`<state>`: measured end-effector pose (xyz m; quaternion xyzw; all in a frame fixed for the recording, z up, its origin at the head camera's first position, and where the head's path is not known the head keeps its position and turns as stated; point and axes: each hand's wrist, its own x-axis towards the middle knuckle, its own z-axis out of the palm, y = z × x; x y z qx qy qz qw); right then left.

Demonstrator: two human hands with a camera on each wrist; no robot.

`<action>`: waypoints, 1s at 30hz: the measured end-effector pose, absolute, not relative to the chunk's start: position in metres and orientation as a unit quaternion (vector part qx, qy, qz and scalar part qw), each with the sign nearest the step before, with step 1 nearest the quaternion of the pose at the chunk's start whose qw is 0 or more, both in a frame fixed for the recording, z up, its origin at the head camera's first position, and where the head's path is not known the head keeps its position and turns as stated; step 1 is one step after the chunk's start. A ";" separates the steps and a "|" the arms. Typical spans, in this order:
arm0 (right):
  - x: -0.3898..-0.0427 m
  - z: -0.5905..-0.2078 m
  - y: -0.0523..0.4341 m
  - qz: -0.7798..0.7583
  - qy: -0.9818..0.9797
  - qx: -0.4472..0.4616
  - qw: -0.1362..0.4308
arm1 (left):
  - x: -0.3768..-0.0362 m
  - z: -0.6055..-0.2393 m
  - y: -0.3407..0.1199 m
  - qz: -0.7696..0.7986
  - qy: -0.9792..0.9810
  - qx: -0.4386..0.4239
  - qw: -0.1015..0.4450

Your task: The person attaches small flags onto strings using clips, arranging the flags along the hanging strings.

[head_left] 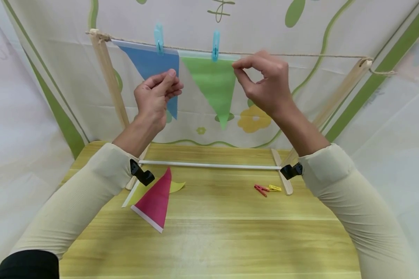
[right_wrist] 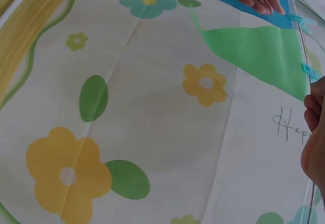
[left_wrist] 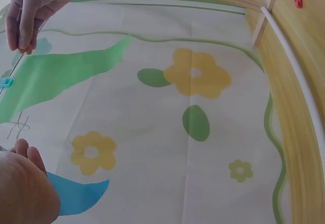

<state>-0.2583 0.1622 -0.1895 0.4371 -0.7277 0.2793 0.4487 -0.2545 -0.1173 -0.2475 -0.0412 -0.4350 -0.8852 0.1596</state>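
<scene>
A green pennant (head_left: 216, 81) hangs from a twine line (head_left: 300, 55), clipped by a blue clothespin (head_left: 215, 46) at its top edge. My right hand (head_left: 265, 79) pinches the pennant's upper right corner between thumb and forefinger, right below the line. To the left hangs a blue pennant (head_left: 143, 58) under another blue clothespin (head_left: 158, 38). My left hand (head_left: 157, 97) is raised in front of the blue pennant, fingers loosely bent and thumb near the fingertips, with nothing seen in it. It hides part of that pennant.
Wooden posts (head_left: 108, 73) hold the line at both ends, with a white rod (head_left: 209, 165) between their feet. A pink pennant (head_left: 155, 201) overlaps a yellow pennant (head_left: 176, 187) on the wooden table (head_left: 230, 240). A red clothespin (head_left: 261, 190) and a yellow clothespin (head_left: 275, 188) lie at right.
</scene>
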 end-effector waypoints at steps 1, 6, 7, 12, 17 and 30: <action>-0.258 -0.192 0.164 0.283 -0.728 0.435 0.448 | -0.255 -0.248 -0.118 -0.884 -0.438 -0.045 0.160; -0.259 -0.203 0.169 0.306 -0.728 0.428 0.441 | -0.256 -0.251 -0.120 -0.881 -0.439 -0.058 0.163; -0.259 -0.204 0.171 0.311 -0.727 0.426 0.439 | -0.256 -0.252 -0.121 -0.881 -0.441 -0.058 0.162; -0.262 -0.212 0.176 0.316 -0.733 0.423 0.428 | -0.255 -0.255 -0.124 -0.880 -0.444 -0.053 0.159; -0.263 -0.221 0.182 0.319 -0.746 0.420 0.405 | -0.254 -0.260 -0.126 -0.876 -0.456 -0.052 0.151; -0.258 -0.244 0.195 0.349 -0.794 0.368 0.335 | -0.250 -0.270 -0.131 -0.848 -0.508 -0.052 0.143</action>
